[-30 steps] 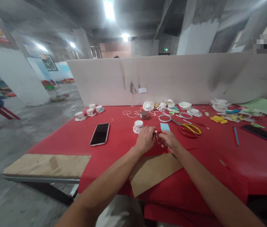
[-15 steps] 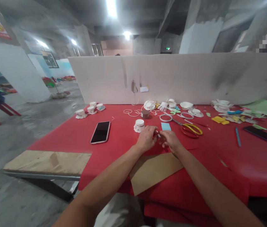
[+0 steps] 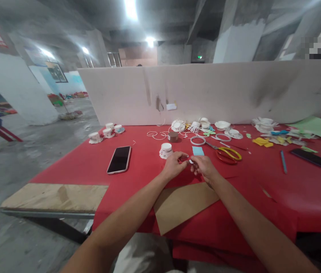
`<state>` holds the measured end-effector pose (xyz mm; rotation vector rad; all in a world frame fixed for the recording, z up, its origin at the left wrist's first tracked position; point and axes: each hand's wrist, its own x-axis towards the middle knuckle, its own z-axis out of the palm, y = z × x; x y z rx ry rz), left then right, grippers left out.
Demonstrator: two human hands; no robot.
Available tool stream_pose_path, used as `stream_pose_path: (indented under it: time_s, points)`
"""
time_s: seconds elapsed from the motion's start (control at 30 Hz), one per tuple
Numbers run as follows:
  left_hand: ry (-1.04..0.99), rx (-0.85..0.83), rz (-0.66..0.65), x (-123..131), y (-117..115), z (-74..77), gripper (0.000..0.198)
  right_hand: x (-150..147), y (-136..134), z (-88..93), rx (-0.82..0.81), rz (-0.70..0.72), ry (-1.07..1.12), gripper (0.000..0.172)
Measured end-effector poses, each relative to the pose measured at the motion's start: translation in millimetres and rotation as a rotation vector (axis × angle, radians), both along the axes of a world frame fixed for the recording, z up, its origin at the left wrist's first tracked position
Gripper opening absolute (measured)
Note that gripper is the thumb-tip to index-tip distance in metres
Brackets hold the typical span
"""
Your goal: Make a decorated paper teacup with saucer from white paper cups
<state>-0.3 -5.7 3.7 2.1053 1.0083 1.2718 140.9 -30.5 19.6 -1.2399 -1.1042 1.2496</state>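
Note:
Over the red-covered table, both my hands meet close together. A small white piece of paper [image 3: 191, 161] shows at the fingertips of my right hand [image 3: 203, 167], which pinches it. My left hand [image 3: 174, 165] is curved beside it, thumb and forefinger apart, the thumb tip very near the white piece. Just behind my left hand stands a white paper cup shape [image 3: 166, 150] with a frilled rim, upside down. A light blue paper square [image 3: 198, 151] lies behind my right hand. Below my wrists rests a brown sheet [image 3: 186, 206].
Scissors [image 3: 228, 153] with yellow and red handles lie to the right, near a roll of brown tape [image 3: 173, 136]. A phone [image 3: 119, 160] is at the left. Several white paper cups [image 3: 108, 132] stand at the far left. Along the back runs a pale board [image 3: 206, 93].
The fingers of my left hand have parted and drawn slightly away from the white piece. My right hand keeps it pinched. The whole view has shifted slightly.

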Motion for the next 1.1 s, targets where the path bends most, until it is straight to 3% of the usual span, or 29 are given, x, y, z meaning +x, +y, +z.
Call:
stream_pose_path:
  time_s: [0.37,0.63,0.77,1.1]
  points:
    - [0.225,0.348,-0.018,-8.0,-0.6,3.0,0.027,4.8,3.7,-4.2,0.031,-0.007,0.022,0.018]
    - [0.614,0.564,0.048,-14.7,0.6,4.4,0.032,4.3,0.0,0.5,-0.029,0.007,0.100,0.017]
    - [0.741,0.611,0.014,-15.4,-0.1,4.9,0.030,3.7,0.0,0.0,-0.048,0.001,0.108,0.015]
    - [0.342,0.418,0.094,-15.6,-2.0,3.5,0.043,7.0,3.4,-0.2,-0.043,-0.021,0.156,0.014]
